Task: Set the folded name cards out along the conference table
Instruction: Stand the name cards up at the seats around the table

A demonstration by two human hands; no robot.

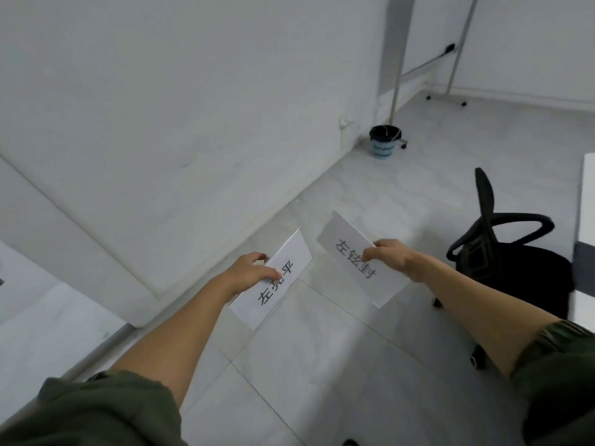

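I hold one white folded name card in each hand, out in front of me above the tiled floor. My left hand pinches the left name card along its edge, thumb on the printed face. My right hand grips the right name card at its right edge; black characters show on both cards. A white corner of the conference table shows at the right edge of the view, with a dark strip below it.
A black office chair on castors stands just right of my right arm. A small bin with a black liner sits by the white wall. A whiteboard stand on wheels is at the far back.
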